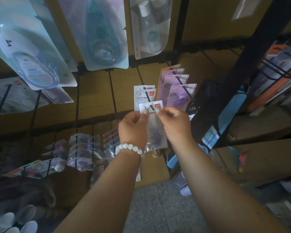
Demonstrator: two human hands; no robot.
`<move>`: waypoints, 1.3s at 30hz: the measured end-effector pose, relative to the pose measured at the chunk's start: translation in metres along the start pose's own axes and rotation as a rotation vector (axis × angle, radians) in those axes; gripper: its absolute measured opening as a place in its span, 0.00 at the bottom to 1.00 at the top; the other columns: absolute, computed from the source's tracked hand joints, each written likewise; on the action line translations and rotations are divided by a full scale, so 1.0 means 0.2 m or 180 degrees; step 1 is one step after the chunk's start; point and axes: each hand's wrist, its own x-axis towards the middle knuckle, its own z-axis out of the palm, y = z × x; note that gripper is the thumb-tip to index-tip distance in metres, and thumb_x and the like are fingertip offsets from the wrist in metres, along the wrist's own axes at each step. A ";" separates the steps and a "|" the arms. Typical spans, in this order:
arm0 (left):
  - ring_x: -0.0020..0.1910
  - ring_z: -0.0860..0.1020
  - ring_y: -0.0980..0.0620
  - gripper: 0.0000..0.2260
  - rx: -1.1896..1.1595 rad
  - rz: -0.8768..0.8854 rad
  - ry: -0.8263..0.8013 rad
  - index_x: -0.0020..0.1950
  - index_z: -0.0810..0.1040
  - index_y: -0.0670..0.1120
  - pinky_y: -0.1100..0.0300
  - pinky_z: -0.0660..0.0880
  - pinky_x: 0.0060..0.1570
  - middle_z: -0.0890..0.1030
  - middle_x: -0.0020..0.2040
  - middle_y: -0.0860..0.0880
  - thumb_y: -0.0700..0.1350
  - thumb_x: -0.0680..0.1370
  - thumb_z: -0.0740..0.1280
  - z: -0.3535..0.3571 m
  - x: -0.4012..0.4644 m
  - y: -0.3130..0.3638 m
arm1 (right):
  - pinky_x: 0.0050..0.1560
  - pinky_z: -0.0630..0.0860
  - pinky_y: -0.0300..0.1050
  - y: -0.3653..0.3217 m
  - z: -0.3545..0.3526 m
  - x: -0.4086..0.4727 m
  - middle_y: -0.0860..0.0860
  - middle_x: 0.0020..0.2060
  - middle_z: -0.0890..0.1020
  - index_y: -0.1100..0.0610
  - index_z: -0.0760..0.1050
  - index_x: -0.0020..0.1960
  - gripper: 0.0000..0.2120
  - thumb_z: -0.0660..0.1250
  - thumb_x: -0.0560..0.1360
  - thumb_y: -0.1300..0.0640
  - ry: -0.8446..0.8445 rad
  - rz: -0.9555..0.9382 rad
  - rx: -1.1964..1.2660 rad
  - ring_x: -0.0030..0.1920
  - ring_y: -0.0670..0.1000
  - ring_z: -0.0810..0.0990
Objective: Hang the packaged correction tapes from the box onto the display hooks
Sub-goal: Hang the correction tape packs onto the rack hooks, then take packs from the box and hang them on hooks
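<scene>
Both hands pinch the top edge of one white packaged correction tape (154, 125): the left hand (133, 127), with a white bead bracelet (129, 148) at the wrist, and the right hand (175, 123). The pack's hang hole sits at the black hook tip (151, 107). More white packs (144, 95) hang behind, purple packs (178, 88) just right.

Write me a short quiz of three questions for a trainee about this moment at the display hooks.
1. True or false: both hands hold the white package.
2. Which wrist wears the white bead bracelet: A left, B right?
3. What colour are the packages on the hook just right of the white ones?

Key: 1 true, the left hand and right hand pinch its top at the hook's tip. 2 A. 3 purple.
</scene>
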 end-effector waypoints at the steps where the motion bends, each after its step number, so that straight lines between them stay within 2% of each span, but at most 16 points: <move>1: 0.28 0.71 0.56 0.13 0.0004 -0.0036 0.0049 0.41 0.80 0.43 0.64 0.68 0.30 0.75 0.30 0.53 0.52 0.77 0.68 0.01 0.02 0.00 | 0.38 0.69 0.41 0.00 0.01 0.02 0.59 0.36 0.83 0.62 0.80 0.40 0.15 0.69 0.73 0.50 -0.0016 0.0011 0.0002 0.36 0.50 0.76; 6: 0.32 0.75 0.58 0.10 -0.0078 -0.0113 0.0324 0.46 0.82 0.47 0.66 0.69 0.31 0.80 0.37 0.54 0.54 0.75 0.70 0.05 0.10 0.00 | 0.37 0.69 0.41 0.01 0.07 0.12 0.50 0.32 0.80 0.58 0.79 0.39 0.12 0.70 0.73 0.49 -0.0007 0.0092 0.0103 0.34 0.47 0.76; 9: 0.34 0.76 0.59 0.12 -0.0170 -0.0156 0.0505 0.49 0.82 0.46 0.67 0.71 0.34 0.81 0.40 0.53 0.54 0.75 0.70 0.08 0.14 0.01 | 0.36 0.68 0.41 0.02 0.11 0.17 0.50 0.31 0.79 0.56 0.78 0.38 0.13 0.69 0.73 0.48 0.0017 0.0027 0.0106 0.33 0.47 0.74; 12: 0.40 0.78 0.54 0.15 -0.0230 -0.0183 0.0659 0.53 0.84 0.44 0.64 0.73 0.42 0.85 0.47 0.48 0.54 0.75 0.70 0.12 0.18 0.01 | 0.30 0.66 0.32 0.03 0.14 0.21 0.47 0.28 0.77 0.55 0.76 0.36 0.14 0.68 0.73 0.46 0.0072 -0.0033 0.0032 0.30 0.46 0.73; 14: 0.44 0.79 0.52 0.16 -0.0274 -0.0202 0.0738 0.54 0.84 0.44 0.62 0.73 0.45 0.85 0.51 0.47 0.55 0.75 0.70 0.13 0.21 0.00 | 0.29 0.66 0.30 0.03 0.15 0.23 0.46 0.27 0.76 0.54 0.75 0.36 0.14 0.69 0.73 0.46 0.0100 -0.0068 0.0006 0.29 0.45 0.72; 19: 0.38 0.78 0.55 0.16 -0.0382 -0.0171 0.0750 0.52 0.83 0.44 0.68 0.71 0.35 0.84 0.48 0.48 0.56 0.74 0.71 0.14 0.25 -0.02 | 0.28 0.66 0.30 0.04 0.16 0.24 0.45 0.27 0.76 0.52 0.71 0.32 0.15 0.68 0.74 0.46 0.0122 -0.0180 -0.0067 0.29 0.43 0.72; 20: 0.39 0.78 0.56 0.16 -0.0405 -0.0175 0.0743 0.52 0.83 0.45 0.68 0.72 0.36 0.84 0.48 0.49 0.56 0.74 0.71 0.13 0.24 -0.03 | 0.29 0.67 0.30 0.04 0.16 0.24 0.45 0.28 0.77 0.52 0.73 0.34 0.14 0.68 0.73 0.45 0.0127 -0.0174 -0.0081 0.30 0.44 0.74; 22: 0.40 0.79 0.56 0.16 -0.0379 -0.0182 0.0695 0.53 0.82 0.45 0.67 0.72 0.37 0.84 0.48 0.50 0.56 0.74 0.71 0.12 0.23 -0.05 | 0.35 0.73 0.37 0.05 0.15 0.22 0.44 0.33 0.79 0.54 0.76 0.40 0.11 0.69 0.73 0.46 0.0153 -0.0072 -0.0090 0.35 0.45 0.77; 24: 0.41 0.79 0.56 0.15 -0.0321 -0.0194 0.0667 0.54 0.81 0.45 0.67 0.73 0.38 0.84 0.47 0.52 0.55 0.75 0.70 0.10 0.20 -0.07 | 0.38 0.75 0.37 0.06 0.13 0.17 0.41 0.35 0.78 0.54 0.76 0.46 0.09 0.70 0.72 0.49 0.0232 -0.0018 -0.0016 0.38 0.43 0.78; 26: 0.40 0.79 0.57 0.12 -0.0227 -0.0249 0.0680 0.53 0.81 0.47 0.63 0.77 0.42 0.83 0.44 0.53 0.54 0.76 0.68 0.06 0.15 -0.11 | 0.39 0.73 0.30 0.07 0.10 0.10 0.39 0.35 0.77 0.54 0.76 0.49 0.09 0.71 0.72 0.51 0.0303 -0.0041 0.0011 0.37 0.38 0.77; 28: 0.39 0.78 0.54 0.09 -0.0138 -0.0392 0.0709 0.48 0.80 0.49 0.58 0.77 0.44 0.81 0.41 0.53 0.53 0.77 0.66 0.00 0.08 -0.18 | 0.36 0.70 0.24 0.09 0.08 0.00 0.39 0.36 0.78 0.52 0.75 0.46 0.07 0.71 0.72 0.51 0.0274 -0.0014 0.0029 0.36 0.36 0.77; 30: 0.34 0.75 0.52 0.09 -0.0058 -0.0572 0.0666 0.44 0.80 0.49 0.56 0.74 0.41 0.78 0.35 0.53 0.53 0.78 0.65 -0.07 0.00 -0.30 | 0.37 0.70 0.26 0.17 0.08 -0.12 0.42 0.36 0.80 0.49 0.74 0.42 0.06 0.71 0.71 0.51 0.0214 0.0049 0.0084 0.37 0.36 0.78; 32: 0.33 0.73 0.49 0.11 0.0036 -0.0741 0.0615 0.42 0.80 0.46 0.54 0.72 0.41 0.77 0.32 0.51 0.52 0.78 0.65 -0.15 -0.07 -0.44 | 0.41 0.74 0.33 0.29 0.09 -0.24 0.45 0.36 0.82 0.48 0.73 0.41 0.07 0.71 0.71 0.48 0.0151 0.0124 0.0045 0.38 0.39 0.80; 36: 0.44 0.81 0.41 0.10 0.0296 -0.1106 0.0518 0.38 0.80 0.46 0.45 0.78 0.50 0.84 0.39 0.43 0.48 0.78 0.66 -0.28 -0.15 -0.77 | 0.34 0.68 0.28 0.55 0.15 -0.43 0.42 0.34 0.78 0.52 0.73 0.43 0.07 0.71 0.72 0.52 -0.0011 0.0418 -0.0395 0.35 0.38 0.76; 39: 0.44 0.82 0.40 0.10 0.0456 -0.1338 0.0439 0.36 0.79 0.48 0.43 0.79 0.52 0.84 0.39 0.42 0.49 0.76 0.67 -0.36 -0.16 -1.00 | 0.35 0.65 0.32 0.77 0.23 -0.50 0.42 0.35 0.76 0.52 0.72 0.44 0.07 0.70 0.73 0.53 -0.0303 0.0811 -0.0774 0.38 0.47 0.75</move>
